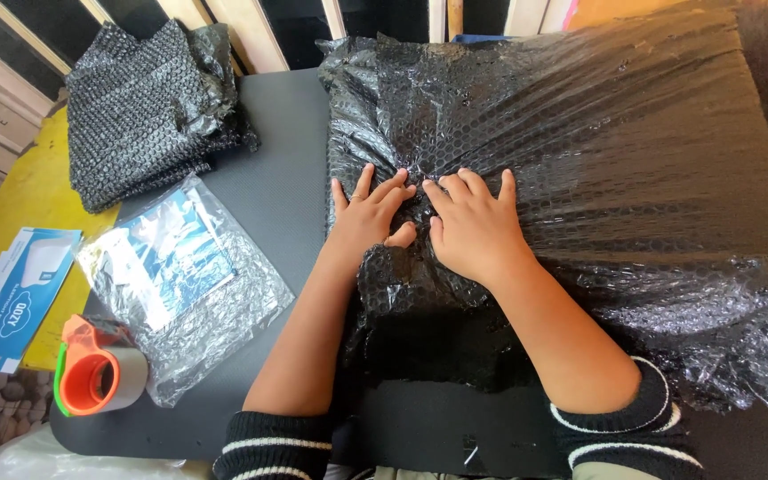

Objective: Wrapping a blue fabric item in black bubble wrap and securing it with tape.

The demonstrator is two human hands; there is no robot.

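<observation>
Left hand: our left hand (368, 213) lies flat on the black bubble wrap (571, 178), fingers spread toward 12 o'clock, thumb tucked in; the grip is open and grasps nothing, only presses.
Right hand: our right hand (473, 227) lies just beside it at 3 o'clock, grip likewise open, palm down on the same gathered fold.
Wrapped bundle: large, covering the right half of the dark worktop (282, 151).
Doing it well: we judge that even palm pressure, keeping the gathered pleats flat under both hands, would stop the wrap springing back.
Nearby: orange tape dispenser (95, 373) at 8 o'clock; clear plastic bag (184, 276) at 9 o'clock; folded bubble wrap pile (148, 107) at 10 o'clock.
</observation>
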